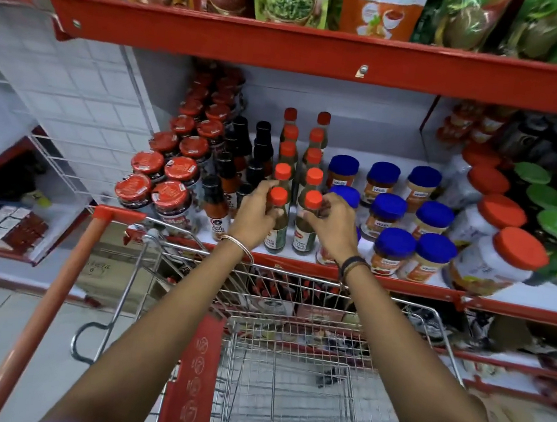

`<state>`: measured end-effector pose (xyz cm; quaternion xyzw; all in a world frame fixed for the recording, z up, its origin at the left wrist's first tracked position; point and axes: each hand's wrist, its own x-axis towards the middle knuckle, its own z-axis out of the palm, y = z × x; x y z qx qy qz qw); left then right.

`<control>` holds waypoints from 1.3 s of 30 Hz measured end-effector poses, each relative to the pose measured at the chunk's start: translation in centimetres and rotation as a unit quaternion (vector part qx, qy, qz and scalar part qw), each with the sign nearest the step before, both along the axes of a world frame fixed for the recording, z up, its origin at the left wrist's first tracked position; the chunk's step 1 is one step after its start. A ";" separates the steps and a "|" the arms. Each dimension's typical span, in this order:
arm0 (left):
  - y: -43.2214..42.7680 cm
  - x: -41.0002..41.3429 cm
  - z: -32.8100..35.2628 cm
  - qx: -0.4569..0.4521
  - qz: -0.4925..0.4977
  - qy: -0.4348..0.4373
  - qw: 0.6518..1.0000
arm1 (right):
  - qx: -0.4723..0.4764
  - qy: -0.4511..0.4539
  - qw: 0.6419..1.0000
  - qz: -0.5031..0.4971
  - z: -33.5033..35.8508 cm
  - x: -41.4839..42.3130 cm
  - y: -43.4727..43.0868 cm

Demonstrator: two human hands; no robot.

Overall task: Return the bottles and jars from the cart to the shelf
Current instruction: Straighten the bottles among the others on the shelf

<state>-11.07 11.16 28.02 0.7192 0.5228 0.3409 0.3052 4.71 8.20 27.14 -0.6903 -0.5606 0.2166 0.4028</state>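
Two green chilli sauce bottles with orange-red caps stand at the front edge of the red shelf. My left hand is wrapped around the left bottle, and my right hand grips the right bottle. Both bottles are upright with their bases on the shelf, at the head of two rows of the same bottles. The wire cart sits below my arms; its basket shows only mesh and dark floor marks through it.
Left of the bottles are red-lidded dark jars and black-capped sauce bottles. To the right stand blue-lidded jars, then large orange-lidded jars and green-lidded ones. Pouches line the upper shelf. The cart handle runs down left.
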 end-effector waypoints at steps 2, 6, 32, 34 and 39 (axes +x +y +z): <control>0.1 -0.1 -0.1 0.024 0.010 0.010 1.000 | -0.003 0.013 1.000 0.014 0.2 0.2 0.1; 0.0 0.1 -0.2 0.048 0.035 0.028 0.998 | -0.020 0.015 0.997 0.069 0.7 0.6 0.4; -1.5 -0.1 -0.6 0.036 0.067 0.095 0.993 | -0.069 0.002 0.989 0.131 1.0 0.5 -0.4; -1.7 -0.1 -0.6 0.043 0.067 0.093 0.992 | -0.070 0.004 0.989 0.132 1.0 0.5 -0.5; -2.0 -0.3 -0.9 0.038 0.068 0.085 0.993 | -0.053 0.012 0.991 0.125 0.8 0.4 -1.1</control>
